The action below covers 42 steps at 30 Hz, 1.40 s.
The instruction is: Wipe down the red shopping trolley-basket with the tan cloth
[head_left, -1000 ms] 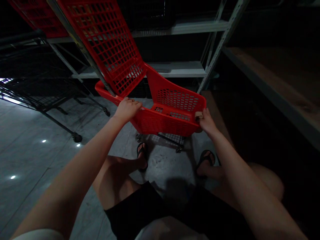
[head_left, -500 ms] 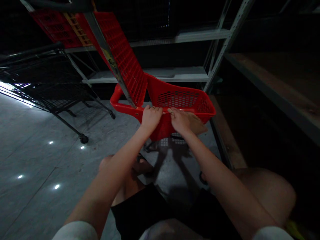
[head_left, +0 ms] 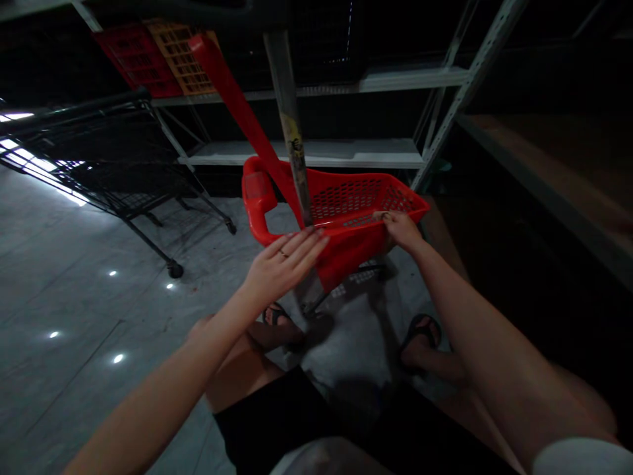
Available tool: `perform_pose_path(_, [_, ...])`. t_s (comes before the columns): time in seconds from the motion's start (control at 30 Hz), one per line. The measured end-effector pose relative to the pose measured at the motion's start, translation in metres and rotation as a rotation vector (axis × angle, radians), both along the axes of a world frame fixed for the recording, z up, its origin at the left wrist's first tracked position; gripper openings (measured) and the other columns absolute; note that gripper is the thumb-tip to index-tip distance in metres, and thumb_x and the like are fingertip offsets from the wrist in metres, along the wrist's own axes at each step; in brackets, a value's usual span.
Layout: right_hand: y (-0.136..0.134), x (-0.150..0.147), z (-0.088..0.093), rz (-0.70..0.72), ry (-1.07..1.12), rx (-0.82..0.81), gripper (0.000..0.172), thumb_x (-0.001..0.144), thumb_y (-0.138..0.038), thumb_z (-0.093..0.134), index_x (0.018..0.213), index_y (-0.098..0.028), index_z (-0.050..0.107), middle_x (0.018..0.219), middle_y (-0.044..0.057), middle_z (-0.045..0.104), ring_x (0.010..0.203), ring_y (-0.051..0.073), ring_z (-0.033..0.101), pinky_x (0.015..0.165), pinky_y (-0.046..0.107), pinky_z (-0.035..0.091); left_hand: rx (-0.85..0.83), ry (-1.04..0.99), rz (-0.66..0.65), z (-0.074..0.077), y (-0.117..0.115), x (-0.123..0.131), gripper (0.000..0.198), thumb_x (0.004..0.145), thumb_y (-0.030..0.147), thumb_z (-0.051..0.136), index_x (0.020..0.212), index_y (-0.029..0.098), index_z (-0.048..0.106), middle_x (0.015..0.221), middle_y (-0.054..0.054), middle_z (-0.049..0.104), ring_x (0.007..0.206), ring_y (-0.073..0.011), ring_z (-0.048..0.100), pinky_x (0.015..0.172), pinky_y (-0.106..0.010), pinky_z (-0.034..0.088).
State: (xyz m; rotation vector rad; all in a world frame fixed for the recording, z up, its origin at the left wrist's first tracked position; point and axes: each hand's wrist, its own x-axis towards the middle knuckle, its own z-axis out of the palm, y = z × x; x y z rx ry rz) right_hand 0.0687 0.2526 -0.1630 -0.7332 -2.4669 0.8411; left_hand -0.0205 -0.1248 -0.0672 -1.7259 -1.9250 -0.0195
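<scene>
A small red plastic shopping cart (head_left: pixel 346 254) with perforated basket sides stands between my knees. My left hand (head_left: pixel 281 264) lies with fingers stretched out along its near rim, a ring on one finger. Beside those fingertips, a worn grey post (head_left: pixel 291 125) with a yellow sticker rises from the rim. My right hand (head_left: pixel 403 229) is closed at the near rim toward the basket's right end. A bit of tan cloth (head_left: pixel 382 216) shows at its fingertips; the rest is hidden. A red panel (head_left: pixel 242 112) slants up behind the post.
A dark wire cart (head_left: pixel 99 165) on casters stands at the left. Behind are white metal shelves (head_left: pixel 346 152) with a red crate (head_left: pixel 138 63) and a yellow crate (head_left: pixel 182 59). A low wooden ledge (head_left: pixel 544 158) runs along the right. The floor (head_left: pixel 89 330) is grey concrete.
My hands have moved apart along the rim, the right one rightward with the cloth. My left fingers have straightened. The red cart has turned, and its post stands more upright in view.
</scene>
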Motion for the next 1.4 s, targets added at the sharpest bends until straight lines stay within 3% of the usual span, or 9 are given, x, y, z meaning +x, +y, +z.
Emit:
perform_pose_path(0.13, [-0.001,-0.009,-0.003,-0.031,0.032,-0.037,0.041,0.093,-0.015,0.042,0.105,-0.013,0.081,0.121,0.016,0.080,0.122,0.028,0.071,0.116,0.047,0.050,0.088,-0.066,0.145,0.014,-0.036,-0.024,0.040,0.107,0.049,0.059,0.137,0.023,0.063,0.134,-0.011,0.076,0.134,-0.0280,0.066,0.124,-0.049,0.044])
perform_pose_path(0.33, [-0.068,-0.008,0.000,0.124,0.193,-0.009,0.044,0.095,-0.017,0.041,0.110,-0.019,0.082,0.126,0.009,0.080,0.129,0.024,0.068,0.123,0.048,0.043,-0.056,-0.354,0.009,0.025,-0.016,-0.039,0.037,0.107,0.058,0.056,0.115,0.023,0.065,0.109,-0.006,0.075,0.113,-0.0237,0.067,0.116,-0.044,0.048])
perform_pose_path(0.47, [-0.132,-0.010,0.014,0.213,0.313,0.039,0.044,0.103,-0.029,0.040,0.125,-0.026,0.079,0.139,0.004,0.075,0.138,0.024,0.063,0.125,0.048,0.042,-0.002,-0.358,-0.029,0.023,-0.008,-0.041,0.043,0.106,0.062,0.053,0.113,0.022,0.064,0.108,-0.006,0.073,0.111,-0.0244,0.065,0.115,-0.045,0.046])
perform_pose_path(0.57, [-0.158,-0.004,0.022,0.203,0.416,0.054,0.046,0.107,-0.044,0.042,0.135,-0.026,0.074,0.147,0.006,0.070,0.142,0.027,0.059,0.127,0.052,0.040,0.012,-0.289,-0.025,0.019,0.000,-0.037,0.048,0.105,0.066,0.053,0.110,0.019,0.064,0.105,-0.008,0.073,0.107,-0.0267,0.064,0.109,-0.046,0.047])
perform_pose_path(0.87, [-0.108,0.030,0.025,0.195,0.468,-0.127,0.067,0.101,-0.075,0.039,0.129,-0.026,0.076,0.149,0.010,0.068,0.148,0.030,0.056,0.132,0.057,0.032,0.084,-0.161,0.098,0.009,0.048,0.031,0.031,0.103,0.049,0.064,0.109,0.018,0.067,0.106,-0.012,0.074,0.107,-0.0299,0.066,0.102,-0.043,0.046])
perform_pose_path(1.0, [-0.121,0.051,0.037,0.111,0.504,-0.253,0.076,0.096,-0.082,0.042,0.129,-0.022,0.076,0.138,0.013,0.074,0.137,0.034,0.064,0.125,0.056,0.042,0.133,-0.177,0.149,0.008,0.079,0.062,0.031,0.103,0.048,0.064,0.109,0.018,0.066,0.104,-0.011,0.073,0.107,-0.0307,0.066,0.099,-0.043,0.047])
perform_pose_path(1.13, [-0.142,0.080,0.046,-0.007,0.477,-0.393,0.071,0.098,-0.075,0.048,0.131,-0.018,0.074,0.128,0.015,0.078,0.126,0.035,0.071,0.114,0.058,0.053,0.134,-0.199,0.162,0.010,0.109,0.084,0.023,0.108,0.029,0.053,0.119,0.013,0.065,0.112,-0.014,0.071,0.110,-0.0309,0.066,0.101,-0.043,0.048])
perform_pose_path(1.3, [-0.147,0.094,0.061,-0.032,0.516,-0.119,0.061,0.105,-0.059,0.043,0.146,-0.020,0.066,0.155,0.013,0.063,0.148,0.029,0.056,0.128,0.056,0.040,0.068,-0.251,-0.108,0.018,0.115,0.072,0.043,0.109,0.028,0.048,0.146,0.008,0.055,0.143,-0.017,0.067,0.134,-0.0277,0.061,0.116,-0.039,0.043])
perform_pose_path(1.4, [-0.136,0.097,0.067,-0.025,0.445,0.074,0.053,0.107,-0.049,0.042,0.146,-0.021,0.065,0.157,0.012,0.061,0.151,0.026,0.053,0.130,0.053,0.039,0.129,-0.285,-0.088,0.024,0.092,0.032,0.056,0.109,0.041,0.050,0.157,0.012,0.047,0.154,-0.017,0.062,0.146,-0.0290,0.054,0.124,-0.043,0.038])
